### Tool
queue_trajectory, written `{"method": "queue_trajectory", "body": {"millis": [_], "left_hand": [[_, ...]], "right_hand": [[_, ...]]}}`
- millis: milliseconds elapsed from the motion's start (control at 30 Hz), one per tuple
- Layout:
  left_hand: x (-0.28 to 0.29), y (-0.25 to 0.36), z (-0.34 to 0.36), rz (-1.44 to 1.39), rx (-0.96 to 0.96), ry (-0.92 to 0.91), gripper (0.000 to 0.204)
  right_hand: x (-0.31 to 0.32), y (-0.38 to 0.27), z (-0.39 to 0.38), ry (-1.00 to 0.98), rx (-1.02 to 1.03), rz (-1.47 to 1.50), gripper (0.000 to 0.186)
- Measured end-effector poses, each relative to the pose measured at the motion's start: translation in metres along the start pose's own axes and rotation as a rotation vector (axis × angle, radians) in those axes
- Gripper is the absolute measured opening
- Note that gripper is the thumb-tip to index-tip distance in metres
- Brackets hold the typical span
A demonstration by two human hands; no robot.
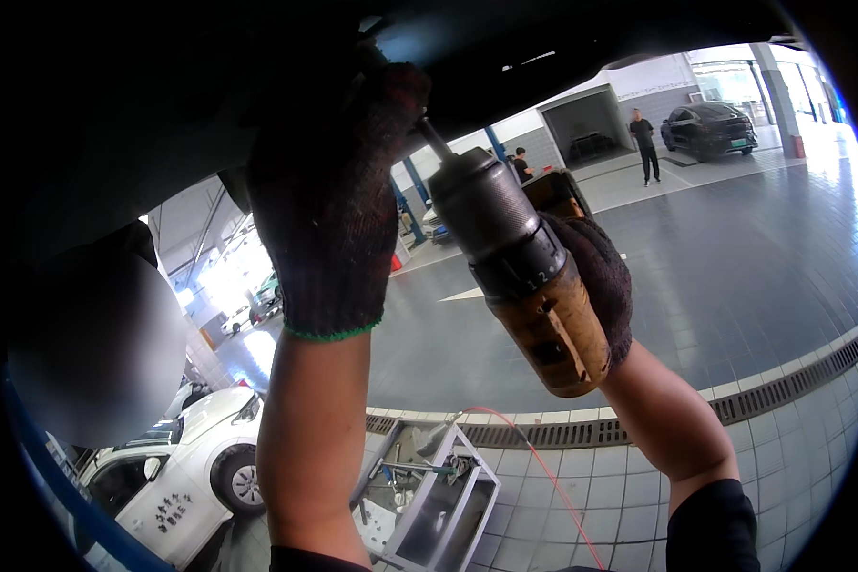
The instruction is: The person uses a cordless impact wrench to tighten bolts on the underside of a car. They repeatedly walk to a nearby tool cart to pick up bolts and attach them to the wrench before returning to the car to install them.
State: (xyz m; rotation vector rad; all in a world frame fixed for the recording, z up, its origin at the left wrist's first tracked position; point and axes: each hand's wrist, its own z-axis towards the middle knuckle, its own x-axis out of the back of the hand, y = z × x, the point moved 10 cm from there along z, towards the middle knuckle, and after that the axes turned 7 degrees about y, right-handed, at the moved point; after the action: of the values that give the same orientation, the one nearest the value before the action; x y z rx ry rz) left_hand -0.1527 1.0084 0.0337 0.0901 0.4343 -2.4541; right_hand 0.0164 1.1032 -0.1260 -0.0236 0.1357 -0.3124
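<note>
Both my hands are raised toward the dark underside [543, 76] of what looks like a lifted vehicle, and both wear dark knit gloves. My right hand [596, 281] is wrapped round a worn yellow-and-black cordless drill [529, 276], tilted with its chuck pointing up and left. From the chuck a thin metal shaft [436, 139] runs up behind my left glove. My left hand [338, 200], in a glove with a green cuff edge, is closed round that shaft. A bit of metal shows above its fingers, near a bluish glow. Where the shaft ends is hidden in shadow.
Below stands a metal tool cart [439, 505] with tools on it, and a red hose [534, 458] trails over the tiles by a floor drain grate [782, 396]. A white car [181, 467] is lower left, a blurred shape [95, 343] above it. Two people and a dark car [707, 129] are far off.
</note>
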Motion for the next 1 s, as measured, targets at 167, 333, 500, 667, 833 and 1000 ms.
{"method": "queue_trajectory", "body": {"millis": [167, 333, 500, 667, 833, 1000], "left_hand": [[-0.013, 0.029, -0.015, 0.270, -0.378, 0.057, 0.040], [-0.015, 0.008, -0.005, -0.109, 0.073, -0.014, 0.035], [-0.020, 0.027, -0.007, 0.187, -0.194, 0.133, 0.037], [-0.008, 0.009, -0.006, 0.254, -0.605, -0.024, 0.032], [-0.011, 0.041, 0.000, -0.140, -0.191, -0.088, 0.033], [0.006, 0.001, -0.002, -0.255, 0.168, 0.141, 0.045]], "right_hand": [[0.002, 0.024, 0.004, 0.027, -0.060, -0.017, 0.057], [0.000, 0.023, 0.005, 0.011, -0.061, 0.009, 0.054], [-0.003, 0.022, 0.006, 0.020, -0.068, 0.015, 0.050], [-0.013, 0.020, 0.005, 0.045, -0.078, 0.044, 0.046], [-0.015, 0.013, 0.004, 0.093, -0.068, 0.132, 0.043], [-0.040, -0.011, 0.001, 0.110, -0.073, 0.510, 0.040]]}}
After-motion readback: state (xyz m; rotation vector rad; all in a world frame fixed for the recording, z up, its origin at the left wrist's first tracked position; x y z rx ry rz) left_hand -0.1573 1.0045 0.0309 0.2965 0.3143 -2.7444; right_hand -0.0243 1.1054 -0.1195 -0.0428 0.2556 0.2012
